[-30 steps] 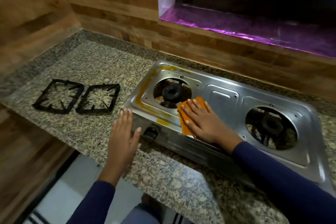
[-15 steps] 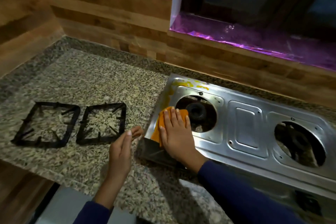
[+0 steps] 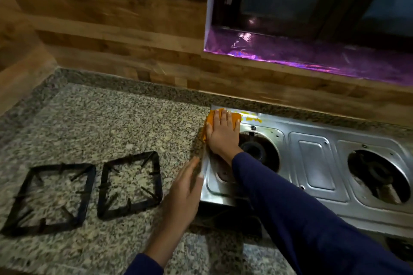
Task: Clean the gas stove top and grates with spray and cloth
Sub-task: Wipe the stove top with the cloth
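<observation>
A steel two-burner gas stove (image 3: 312, 158) sits on the granite counter, its grates off. My right hand (image 3: 220, 135) presses an orange cloth (image 3: 235, 118) flat on the stove's far left corner. Yellow stains (image 3: 252, 118) remain along the back edge just right of the cloth. My left hand (image 3: 183, 192) rests with fingers together against the stove's left edge, holding nothing. Two black grates (image 3: 130, 185) (image 3: 48, 197) lie side by side on the counter to the left. No spray bottle is in view.
The speckled granite counter (image 3: 111, 123) stretches left of the stove to a wood-panelled wall (image 3: 111, 29). Behind the stove a window sill lined with purple foil (image 3: 301, 56) overhangs the back wall.
My right hand has slid the cloth from the front left of the stove, past the left burner, up to the far left corner. My left hand stayed at the stove's left edge.
</observation>
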A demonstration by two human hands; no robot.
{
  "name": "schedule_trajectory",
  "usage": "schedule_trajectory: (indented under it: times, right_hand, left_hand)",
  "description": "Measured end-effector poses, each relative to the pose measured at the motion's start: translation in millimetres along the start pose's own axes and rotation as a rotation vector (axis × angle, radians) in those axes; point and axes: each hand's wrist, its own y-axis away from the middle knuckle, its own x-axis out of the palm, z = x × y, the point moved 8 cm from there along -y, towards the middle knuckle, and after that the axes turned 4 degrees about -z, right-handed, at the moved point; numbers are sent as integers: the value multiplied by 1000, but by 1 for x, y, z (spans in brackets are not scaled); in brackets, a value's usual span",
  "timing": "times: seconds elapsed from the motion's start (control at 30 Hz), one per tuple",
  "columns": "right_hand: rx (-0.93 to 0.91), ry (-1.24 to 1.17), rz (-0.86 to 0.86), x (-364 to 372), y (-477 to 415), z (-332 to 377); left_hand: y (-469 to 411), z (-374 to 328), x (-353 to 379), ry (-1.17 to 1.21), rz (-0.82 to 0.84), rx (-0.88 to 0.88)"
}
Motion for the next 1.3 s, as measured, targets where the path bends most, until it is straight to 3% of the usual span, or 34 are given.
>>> schedule_trajectory:
  times: [0.13,0.3,0.4,0.47,0.6,0.67,0.77,0.9,0.97,1.13,1.3]
  right_hand:
    - [4,33,-16,-4,-40,-19]
    - [-6,68,-161,-23,-75,-49]
    - [94,20,-173,-39,-88,-82]
    - [180,-276,-216,-54,-89,-105]
    - [460,-1226,-313,-77,-78,-148]
    - [623,-1387,-328,-81,-63,-170]
    - [702,-1225,-438,-88,-29,-206]
    - [565,-368,-535,-103,-4,-245]
    - [491,-133,-490,-97,-10,-247]
    - [392,-110,-253,-67,-24,-217]
    - [148,-115,-143,-46,-50,-121]
  left_hand:
    - [-15,8,24,-168,138,94]
    - [-18,15,32,-103,216,96]
    - [-17,16,32,-95,235,99]
    - [-16,15,31,-103,238,112]
    - [-21,12,27,-169,222,157]
    - [-25,10,26,-198,214,169]
    - [-34,7,30,-242,218,170]
    - [-48,4,36,-304,227,178]
    - [-50,5,38,-322,234,187]
    - [-49,9,38,-282,234,184]
    - [-51,9,37,-236,207,193]
